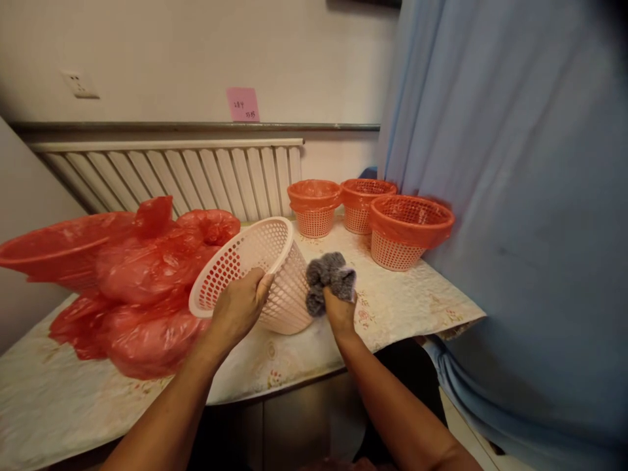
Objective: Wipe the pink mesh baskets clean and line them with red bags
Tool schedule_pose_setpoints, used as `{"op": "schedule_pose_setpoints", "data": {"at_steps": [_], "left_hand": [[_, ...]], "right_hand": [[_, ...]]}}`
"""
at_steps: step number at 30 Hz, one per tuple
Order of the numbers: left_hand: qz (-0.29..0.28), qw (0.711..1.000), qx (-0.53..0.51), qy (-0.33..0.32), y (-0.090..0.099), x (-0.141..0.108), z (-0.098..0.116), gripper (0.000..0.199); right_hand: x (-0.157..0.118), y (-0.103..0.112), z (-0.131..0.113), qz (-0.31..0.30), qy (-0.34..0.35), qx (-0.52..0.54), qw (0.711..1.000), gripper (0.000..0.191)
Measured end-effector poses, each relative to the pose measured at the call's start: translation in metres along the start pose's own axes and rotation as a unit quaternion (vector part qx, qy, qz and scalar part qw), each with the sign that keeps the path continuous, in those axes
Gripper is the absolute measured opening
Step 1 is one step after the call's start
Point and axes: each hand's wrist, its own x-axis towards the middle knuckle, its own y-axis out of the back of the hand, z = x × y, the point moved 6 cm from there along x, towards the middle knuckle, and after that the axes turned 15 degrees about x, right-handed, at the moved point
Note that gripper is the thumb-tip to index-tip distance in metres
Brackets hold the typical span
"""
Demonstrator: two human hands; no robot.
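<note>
My left hand [241, 304] grips the near rim of a pale pink perforated basket [289, 288], which is tilted with its mouth facing up and to the left. Beside the basket's base, on its right, my right hand [340, 311] is closed round a crumpled grey cloth [330, 278]. The cloth is close to the basket's lower wall; whether the two touch I cannot tell.
Red plastic bags [147, 281] heap up on the left, by a large red-lined basket [63, 245]. Three baskets with red liners [314, 196] [366, 190] [409, 219] stand at the back right. A blue curtain [515, 196] hangs along the right.
</note>
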Motion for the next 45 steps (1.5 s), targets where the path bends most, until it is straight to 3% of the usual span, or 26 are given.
{"op": "schedule_pose_setpoints", "data": {"at_steps": [3, 5, 6, 8, 13, 15, 17, 20, 22, 25, 27, 29, 32, 34, 37, 39, 42, 45], "left_hand": [[-0.017, 0.999, 0.032, -0.031, 0.003, 0.002, 0.011, 0.032], [-0.015, 0.999, 0.032, -0.030, 0.007, 0.002, 0.011, 0.035], [-0.013, 0.999, 0.026, -0.027, 0.008, 0.001, 0.010, 0.036], [-0.017, 1.000, 0.012, -0.021, 0.010, -0.001, 0.006, 0.037], [-0.031, 0.999, 0.001, -0.011, 0.006, -0.010, -0.002, 0.036], [-0.028, 0.999, -0.002, -0.018, 0.003, -0.012, -0.003, 0.035], [-0.025, 0.999, 0.001, -0.021, 0.000, -0.013, -0.005, 0.035], [-0.022, 0.999, 0.021, -0.028, -0.001, -0.015, -0.006, 0.036], [-0.024, 0.999, 0.028, -0.037, 0.000, -0.016, -0.004, 0.037], [-0.031, 0.998, 0.033, -0.052, 0.000, -0.019, 0.000, 0.037], [-0.037, 0.998, 0.032, -0.050, -0.001, -0.021, 0.001, 0.037], [-0.040, 0.998, 0.023, -0.042, -0.002, -0.022, -0.002, 0.036], [-0.024, 0.999, 0.023, -0.034, 0.000, -0.024, -0.010, 0.035], [-0.012, 0.999, 0.028, -0.035, 0.004, -0.026, -0.016, 0.036], [-0.010, 0.999, 0.018, -0.034, 0.007, -0.030, -0.024, 0.036], [-0.005, 0.999, 0.019, -0.039, 0.006, -0.035, -0.027, 0.037], [-0.008, 0.997, 0.033, -0.063, 0.000, -0.041, -0.028, 0.037], [-0.015, 0.996, 0.047, -0.072, -0.007, -0.044, -0.030, 0.034]], "right_hand": [[-0.013, -0.043, -0.077, -0.175, 0.180, 0.059, 0.966, 0.034], [-0.030, -0.053, -0.097, -0.215, 0.248, 0.043, 0.944, 0.034], [-0.037, -0.053, -0.096, -0.218, 0.268, 0.034, 0.938, 0.032], [-0.051, -0.043, -0.074, -0.209, 0.284, 0.022, 0.935, 0.028], [-0.071, 0.001, 0.004, -0.213, 0.248, 0.003, 0.945, 0.023], [-0.067, 0.020, 0.029, -0.191, 0.168, -0.001, 0.967, 0.021], [-0.055, 0.040, 0.054, -0.112, 0.043, -0.004, 0.993, 0.019], [-0.032, 0.057, 0.071, 0.020, -0.078, -0.016, 0.997, 0.017], [-0.015, 0.049, 0.060, 0.043, -0.089, -0.020, 0.995, 0.017], [0.004, 0.019, 0.013, 0.018, -0.061, -0.003, 0.998, 0.017], [0.007, -0.010, -0.036, -0.050, 0.044, 0.037, 0.997, 0.021], [-0.003, -0.039, -0.079, -0.157, 0.163, 0.049, 0.973, 0.030], [-0.024, -0.064, -0.095, -0.242, 0.253, 0.011, 0.936, 0.040], [-0.033, -0.066, -0.076, -0.249, 0.271, -0.024, 0.929, 0.029], [-0.039, -0.053, -0.029, -0.232, 0.257, -0.075, 0.935, 0.012], [-0.036, -0.035, 0.007, -0.215, 0.208, -0.089, 0.950, 0.012], [-0.025, 0.001, 0.052, -0.141, 0.097, -0.073, 0.983, 0.014], [-0.014, 0.024, 0.068, -0.067, 0.041, -0.073, 0.994, 0.017]]}}
